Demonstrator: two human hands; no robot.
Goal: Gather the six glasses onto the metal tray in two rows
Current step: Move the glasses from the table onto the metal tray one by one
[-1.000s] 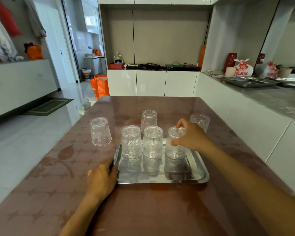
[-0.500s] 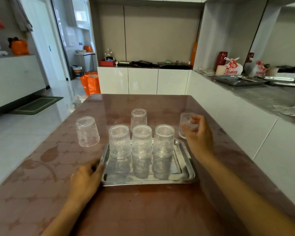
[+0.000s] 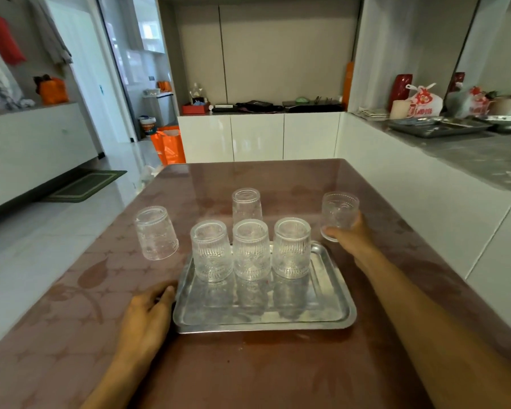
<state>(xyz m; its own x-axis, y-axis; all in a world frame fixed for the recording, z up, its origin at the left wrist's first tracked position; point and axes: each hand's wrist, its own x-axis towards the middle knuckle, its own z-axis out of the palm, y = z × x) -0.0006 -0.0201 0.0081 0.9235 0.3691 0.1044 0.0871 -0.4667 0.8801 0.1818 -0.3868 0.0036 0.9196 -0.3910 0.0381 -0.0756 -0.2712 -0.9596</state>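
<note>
Left hand rests flat, open, against the metal tray holding three upturned glasses; right hand clasps a fourth glass on the counter. Brittle, slick: grip the ribbed sides.

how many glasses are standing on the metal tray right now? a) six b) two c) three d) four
c: three glasses stand in a row on the far part of the metal tray; two more sit on the table, and the right hand holds one beside the tray.
</note>
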